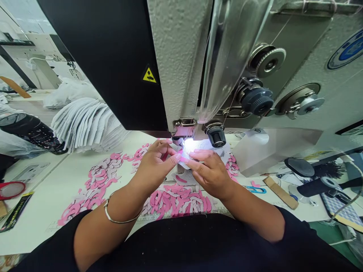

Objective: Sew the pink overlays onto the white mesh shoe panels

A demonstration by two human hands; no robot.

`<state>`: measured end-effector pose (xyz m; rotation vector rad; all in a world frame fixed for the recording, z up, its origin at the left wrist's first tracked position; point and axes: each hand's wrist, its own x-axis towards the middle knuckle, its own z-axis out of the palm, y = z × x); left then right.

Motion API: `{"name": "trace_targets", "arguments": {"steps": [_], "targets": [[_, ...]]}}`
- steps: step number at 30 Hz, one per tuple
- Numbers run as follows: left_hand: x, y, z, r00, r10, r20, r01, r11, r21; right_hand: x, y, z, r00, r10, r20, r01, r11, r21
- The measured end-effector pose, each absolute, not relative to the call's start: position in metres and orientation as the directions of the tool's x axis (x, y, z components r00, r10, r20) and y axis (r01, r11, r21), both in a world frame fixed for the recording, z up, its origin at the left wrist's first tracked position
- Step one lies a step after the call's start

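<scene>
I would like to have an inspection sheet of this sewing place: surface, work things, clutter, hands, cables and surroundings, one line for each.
Surface: white table, partly covered by loose pieces.
Work things: white textured fabric under the lit head of the sewing machine; pink and whitish curved pieces in loose piles.
Clutter: blue tool and brown strip, on the right.
Hands: left hand and right hand at the fabric; exact grip unclear.
Cables: thin cable at the right edge.
Surroundings: stack of white sheets and dark patterned cylinder, on the left.
</scene>
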<state>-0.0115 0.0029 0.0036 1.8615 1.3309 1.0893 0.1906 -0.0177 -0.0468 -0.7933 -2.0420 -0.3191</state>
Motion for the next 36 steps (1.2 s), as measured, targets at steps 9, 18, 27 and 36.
{"name": "trace_targets", "arguments": {"steps": [9, 18, 27, 36], "targets": [[-0.011, 0.002, 0.006, 0.172, 0.946, 0.275, 0.481, -0.324, 0.815, 0.188, -0.019, -0.043, -0.387, 0.408, 0.827, 0.642, 0.763, -0.077], [-0.013, 0.006, 0.004, 0.2, 0.94, 0.277, 0.495, -0.341, 0.799, 0.188, -0.018, -0.046, -0.379, 0.424, 0.822, 0.645, 0.758, -0.093], [-0.013, 0.009, 0.002, 0.184, 0.957, 0.225, 0.391, -0.281, 0.876, 0.188, -0.018, -0.044, -0.386, 0.415, 0.823, 0.638, 0.765, -0.087], [-0.013, 0.014, 0.001, 0.204, 0.975, 0.086, 0.28, -0.142, 0.949, 0.188, -0.018, -0.045, -0.386, 0.408, 0.827, 0.643, 0.762, -0.076]]}}
